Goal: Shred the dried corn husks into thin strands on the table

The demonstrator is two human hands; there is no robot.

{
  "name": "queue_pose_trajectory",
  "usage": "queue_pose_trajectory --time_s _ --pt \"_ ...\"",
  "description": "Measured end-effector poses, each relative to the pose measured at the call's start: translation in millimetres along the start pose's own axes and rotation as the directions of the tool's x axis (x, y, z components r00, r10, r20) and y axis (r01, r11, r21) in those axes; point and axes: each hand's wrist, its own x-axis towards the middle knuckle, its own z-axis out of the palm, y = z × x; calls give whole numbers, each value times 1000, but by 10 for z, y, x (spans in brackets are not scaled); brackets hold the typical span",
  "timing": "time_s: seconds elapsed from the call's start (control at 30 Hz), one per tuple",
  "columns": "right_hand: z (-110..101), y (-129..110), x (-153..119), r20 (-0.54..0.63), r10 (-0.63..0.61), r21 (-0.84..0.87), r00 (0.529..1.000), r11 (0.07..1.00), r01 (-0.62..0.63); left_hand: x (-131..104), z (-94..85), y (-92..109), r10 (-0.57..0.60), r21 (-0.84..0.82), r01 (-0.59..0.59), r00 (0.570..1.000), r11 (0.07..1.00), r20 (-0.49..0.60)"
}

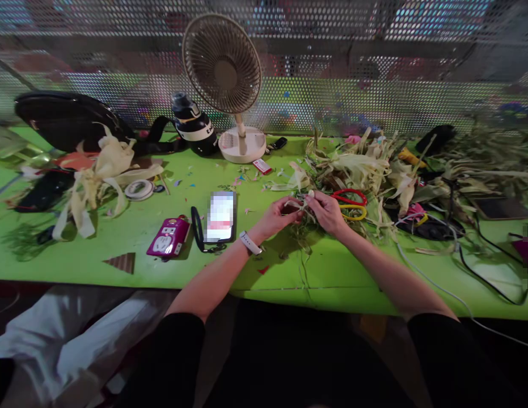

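Observation:
My left hand [277,218], with a white band on its wrist, is closed on one side of a small bundle of pale husk strips and thin green strands [305,208]. Pressed to the bundle's other side are the closed fingers of my right hand [326,213]. Loose strands trail from the bundle toward the table's near edge. Scissors with red and yellow handles [353,205] lie just right of my right hand. Behind the hands is a large pile of dry husks [353,164].
The green table [161,272] also bears a fan [241,144], a bottle [195,127], a lit phone [221,218], a purple case [168,238] and a black bag [72,122]. Cables run at right. A seated person's light trousers [80,340] show at lower left.

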Motion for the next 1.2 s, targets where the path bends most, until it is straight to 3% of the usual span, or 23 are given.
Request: queue_pose_trajectory --time_s 0.17,0.37,0.5,0.6,0.7,0.83,0.97,1.2 --pt "54 30 -18 -59 23 67 998 998 -19 8 16 -1 32 -79 -32 999 996 -3" --pt "103 26 -56 -59 5 48 998 999 -2 37 9 -56 -26 -133 9 992 991 -122" --pt "-7 14 -24 -115 -30 -23 993 999 28 41 -19 -59 19 -37 -24 991 999 -133" --pt "-80 7 20 -34 -128 -51 991 991 126 18 3 -49 10 59 -7 999 998 -45" --pt "-103 8 36 95 -190 37 977 982 187 -7 34 -32 14 67 -16 999 998 39" --pt "-143 7 20 192 -169 272 967 956 113 -18 30 3 -5 -28 6 999 1000 45" --pt "-166 -2 17 292 -88 413 952 910 -42 -14 16 15 6 -96 -4 1000 995 24" --pt "-81 17 21 302 69 606 951 756 -247 -1 14 -87 23 -178 -21 1000 984 12"
